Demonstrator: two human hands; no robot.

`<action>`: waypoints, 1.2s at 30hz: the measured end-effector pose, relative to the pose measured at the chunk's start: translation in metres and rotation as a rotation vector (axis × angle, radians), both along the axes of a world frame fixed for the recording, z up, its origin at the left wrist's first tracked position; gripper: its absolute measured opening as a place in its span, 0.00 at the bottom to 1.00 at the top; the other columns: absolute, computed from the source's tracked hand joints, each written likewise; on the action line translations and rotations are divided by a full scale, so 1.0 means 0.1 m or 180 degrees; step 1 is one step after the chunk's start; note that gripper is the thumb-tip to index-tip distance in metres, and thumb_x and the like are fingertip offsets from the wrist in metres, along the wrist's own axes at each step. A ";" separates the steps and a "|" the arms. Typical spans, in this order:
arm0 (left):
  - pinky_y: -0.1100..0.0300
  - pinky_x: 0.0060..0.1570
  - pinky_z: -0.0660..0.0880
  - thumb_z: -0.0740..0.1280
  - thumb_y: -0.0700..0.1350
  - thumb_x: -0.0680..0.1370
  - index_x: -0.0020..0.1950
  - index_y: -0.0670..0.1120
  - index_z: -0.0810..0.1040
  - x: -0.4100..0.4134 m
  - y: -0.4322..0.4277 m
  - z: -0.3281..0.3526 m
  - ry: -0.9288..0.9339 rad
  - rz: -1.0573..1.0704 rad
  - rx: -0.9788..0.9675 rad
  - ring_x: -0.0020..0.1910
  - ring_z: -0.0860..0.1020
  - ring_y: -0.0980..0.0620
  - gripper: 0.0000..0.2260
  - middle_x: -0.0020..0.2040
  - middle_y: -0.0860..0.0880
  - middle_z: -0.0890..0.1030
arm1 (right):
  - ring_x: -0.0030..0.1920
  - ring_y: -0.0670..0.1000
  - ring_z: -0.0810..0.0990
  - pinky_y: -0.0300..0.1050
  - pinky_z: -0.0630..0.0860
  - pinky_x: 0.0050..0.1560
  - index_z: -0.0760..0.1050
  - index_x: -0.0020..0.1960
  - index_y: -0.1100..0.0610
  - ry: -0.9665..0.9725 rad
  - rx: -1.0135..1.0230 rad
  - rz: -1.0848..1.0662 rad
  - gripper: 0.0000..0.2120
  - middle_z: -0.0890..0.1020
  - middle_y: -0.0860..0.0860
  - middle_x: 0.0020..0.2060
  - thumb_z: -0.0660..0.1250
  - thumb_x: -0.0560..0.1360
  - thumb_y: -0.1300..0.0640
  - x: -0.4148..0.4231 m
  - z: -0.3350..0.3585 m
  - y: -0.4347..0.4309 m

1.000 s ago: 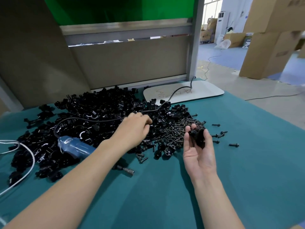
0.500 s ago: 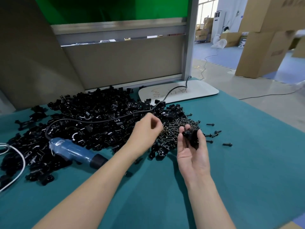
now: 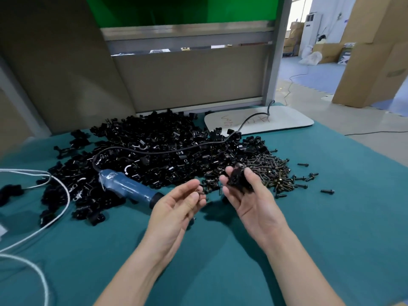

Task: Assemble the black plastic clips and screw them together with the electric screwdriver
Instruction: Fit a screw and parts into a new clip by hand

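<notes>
Your two hands: both palm-up, near each other, not touching

Your left hand [image 3: 176, 208]: bare forearm entering from the lower left, palm turned up and inward, fingers loosely curled, thumb and fingertips pinching a small screw [image 3: 199, 192]. Your right hand [image 3: 251, 202]: bare forearm entering from the lower right, palm up, fingers and thumb curled round a black clip [image 3: 238, 181] held out at the fingertips; this hand sits slightly farther forward than your left, and its fingertips are blurred
</notes>
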State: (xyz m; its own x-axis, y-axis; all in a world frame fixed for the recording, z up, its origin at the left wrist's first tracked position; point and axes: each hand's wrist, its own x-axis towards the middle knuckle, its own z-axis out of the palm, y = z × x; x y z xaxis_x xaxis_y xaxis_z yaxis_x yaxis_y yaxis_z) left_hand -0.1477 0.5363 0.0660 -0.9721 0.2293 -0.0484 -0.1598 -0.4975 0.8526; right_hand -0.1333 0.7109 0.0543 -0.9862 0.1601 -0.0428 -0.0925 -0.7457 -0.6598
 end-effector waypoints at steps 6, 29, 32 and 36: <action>0.64 0.49 0.80 0.68 0.32 0.78 0.55 0.47 0.83 0.02 -0.01 -0.05 0.0786 0.0440 -0.0662 0.48 0.85 0.52 0.12 0.48 0.50 0.86 | 0.52 0.57 0.87 0.47 0.83 0.47 0.77 0.65 0.65 -0.0170 0.0617 0.0207 0.23 0.85 0.62 0.57 0.70 0.74 0.54 -0.01 0.00 -0.18; 0.63 0.54 0.79 0.72 0.37 0.78 0.54 0.53 0.80 0.02 0.00 -0.15 0.1105 0.0411 -0.1377 0.51 0.82 0.57 0.12 0.48 0.55 0.85 | 0.56 0.54 0.86 0.45 0.83 0.51 0.88 0.51 0.53 -0.0078 0.0946 0.0299 0.09 0.87 0.59 0.54 0.71 0.74 0.55 0.03 0.00 -0.26; 0.64 0.53 0.78 0.72 0.37 0.77 0.54 0.53 0.80 0.00 -0.01 -0.16 0.1090 0.0351 -0.1385 0.50 0.83 0.57 0.12 0.48 0.52 0.85 | 0.56 0.54 0.86 0.45 0.83 0.51 0.88 0.51 0.53 -0.0081 0.0933 0.0268 0.09 0.87 0.60 0.54 0.71 0.75 0.55 0.03 0.00 -0.25; 0.64 0.54 0.78 0.72 0.37 0.78 0.54 0.55 0.79 0.00 -0.04 -0.16 0.1252 0.0303 -0.1624 0.50 0.82 0.58 0.14 0.48 0.54 0.85 | 0.56 0.55 0.86 0.45 0.83 0.51 0.88 0.51 0.53 -0.0087 0.0982 0.0255 0.09 0.87 0.59 0.54 0.71 0.75 0.54 0.03 0.00 -0.25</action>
State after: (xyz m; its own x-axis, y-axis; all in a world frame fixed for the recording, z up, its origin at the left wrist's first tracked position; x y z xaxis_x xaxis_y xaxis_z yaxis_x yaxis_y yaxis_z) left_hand -0.1482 0.5328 0.0497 -0.9544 0.1836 0.2352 0.2372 -0.0112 0.9714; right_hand -0.1303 0.6856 0.0542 -0.9953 0.0915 -0.0310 -0.0205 -0.5143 -0.8574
